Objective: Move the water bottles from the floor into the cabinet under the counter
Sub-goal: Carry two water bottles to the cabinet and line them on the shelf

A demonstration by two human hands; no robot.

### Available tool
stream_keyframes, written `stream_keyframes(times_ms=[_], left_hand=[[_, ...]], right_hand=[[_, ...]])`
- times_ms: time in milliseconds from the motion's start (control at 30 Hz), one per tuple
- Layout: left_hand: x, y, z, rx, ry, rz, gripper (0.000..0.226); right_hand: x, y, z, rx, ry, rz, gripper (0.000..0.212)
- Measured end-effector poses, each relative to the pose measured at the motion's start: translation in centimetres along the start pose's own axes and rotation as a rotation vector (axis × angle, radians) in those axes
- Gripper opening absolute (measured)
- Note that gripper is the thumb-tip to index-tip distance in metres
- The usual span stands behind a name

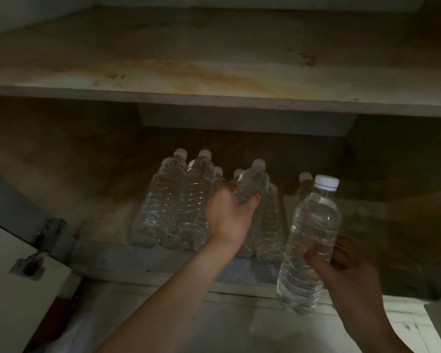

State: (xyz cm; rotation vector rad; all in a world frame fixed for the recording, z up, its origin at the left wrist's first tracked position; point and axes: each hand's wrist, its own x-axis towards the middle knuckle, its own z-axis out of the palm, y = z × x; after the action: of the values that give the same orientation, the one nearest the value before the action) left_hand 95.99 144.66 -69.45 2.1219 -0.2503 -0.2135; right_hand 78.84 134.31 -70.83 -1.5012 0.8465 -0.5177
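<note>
Right fingers (341, 256) grip near bottle (313, 225); left fingers (252, 201), far bottle (251, 182).

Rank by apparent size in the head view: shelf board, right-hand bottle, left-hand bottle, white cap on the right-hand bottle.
1. shelf board, spans the frame.
2. right-hand bottle. It is nearer the camera, so its lead over the next is unsure.
3. left-hand bottle, partly covered by fingers.
4. white cap.

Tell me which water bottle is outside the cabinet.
The bottle in the right hand, held before the cabinet's ledge; the other bottles are inside, one in the left hand.
</note>
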Motion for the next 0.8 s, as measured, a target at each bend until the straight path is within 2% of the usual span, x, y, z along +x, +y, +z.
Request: stream_keyframes(times_ms=[67,133,233,400,567,667,800], left_hand=[[0.0,0.0,0.1,0.015,-0.030,0.026,0.028],[-0.3,-0.1,0.2,0.036,-0.048,0.054,0.028],[-1.2,-0.5,0.6,0.059,-0.038,0.107,0.059],[-2.1,-0.3,0.3,0.039,-0.046,0.138,0.059],[-4.4,-1.7,0.6,0.110,-0.041,0.131,0.075],[-5.7,-2.5,1.2,0.121,0.054,0.164,0.073],[-5.7,-2.6,1.5,-0.045,0.106,0.117,0.063]], right_hand=[[0.0,0.1,-0.2,0.001,-0.007,-0.005,0.031],[0.0,0.2,-0.5,-0.002,-0.009,-0.011,0.032],[0.0,0.4,-0.7,-0.005,-0.006,-0.020,0.031],[0.0,0.6,-0.9,-0.027,-0.004,-0.040,0.027],[-0.1,0.9,-1.1,-0.016,-0.007,-0.030,0.027],[-0.2,0.9,-1.0,-0.010,-0.006,-0.025,0.028],[-0.4,1.0,-0.9,-0.006,0.002,-0.031,0.026]])
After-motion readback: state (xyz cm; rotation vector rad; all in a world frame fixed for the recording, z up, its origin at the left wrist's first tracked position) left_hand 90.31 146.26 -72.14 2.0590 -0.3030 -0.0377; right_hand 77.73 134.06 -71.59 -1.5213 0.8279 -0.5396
